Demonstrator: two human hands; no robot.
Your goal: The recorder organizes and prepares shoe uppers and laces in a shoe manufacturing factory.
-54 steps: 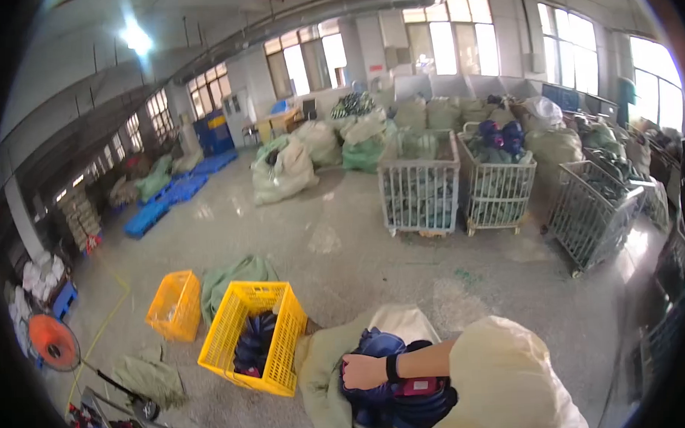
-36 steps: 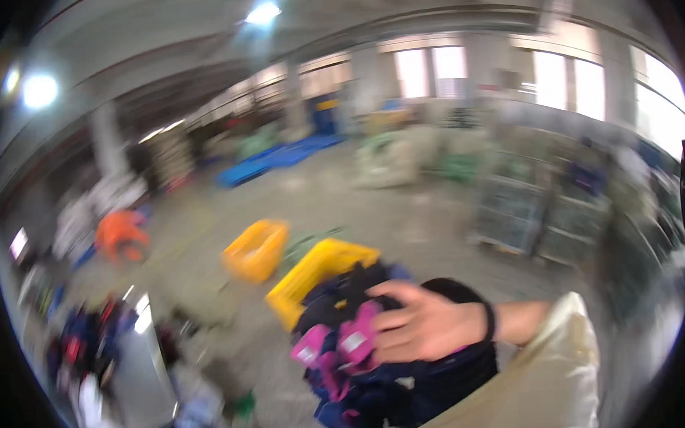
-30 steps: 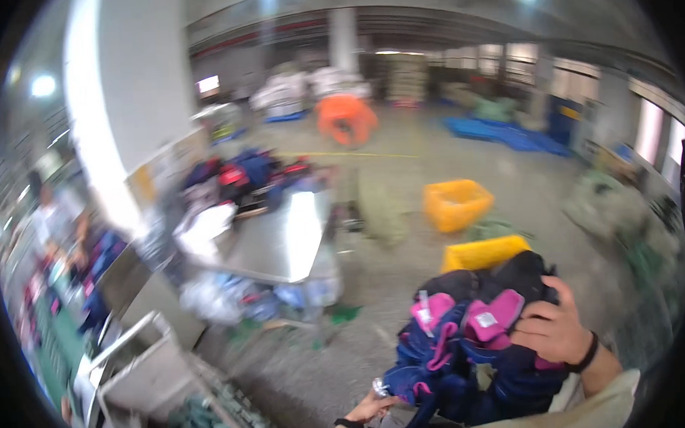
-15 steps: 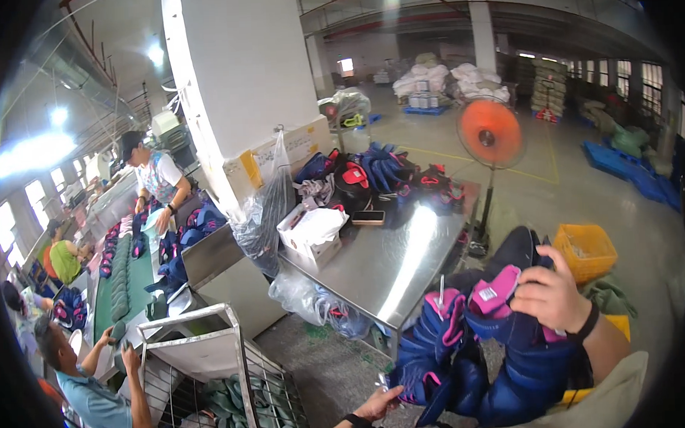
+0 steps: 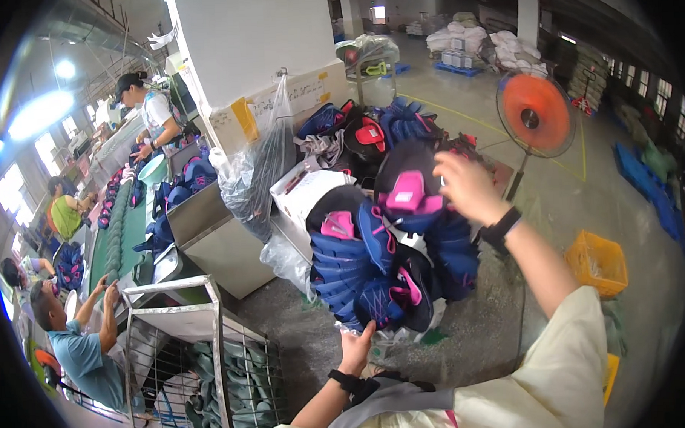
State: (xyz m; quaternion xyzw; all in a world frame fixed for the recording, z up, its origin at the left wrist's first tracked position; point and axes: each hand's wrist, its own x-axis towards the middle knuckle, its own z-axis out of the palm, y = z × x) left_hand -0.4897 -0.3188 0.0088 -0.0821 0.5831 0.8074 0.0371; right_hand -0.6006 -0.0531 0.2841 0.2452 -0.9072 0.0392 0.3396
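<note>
A large bundle of navy shoe uppers [image 5: 346, 270], nested into one another and showing pink tongues and laces, is in front of me, partly covering the metal table. My left hand [image 5: 355, 348] closes on the bundle's lower end, thumb up against an upper. At the bundle's top right, my right hand [image 5: 466, 181] has curved, spread fingers beside an upper with a pink tongue [image 5: 406, 190]. It is slightly blurred, with no firm grip visible. More navy uppers [image 5: 451, 259] hang at the bundle's right side.
Behind the bundle are a white box [image 5: 315, 191] and more uppers [image 5: 409, 123]. An orange fan [image 5: 534, 115] and yellow crate [image 5: 597, 264] stand right. On the left are a wire cart [image 5: 219, 346] with grey-green pieces, a conveyor [image 5: 135, 221] and several people at work.
My hands have carried the bundle left and up, from the floor side to over the table. My right hand's fingers have loosened from the pink-tongued upper. The view has shifted too.
</note>
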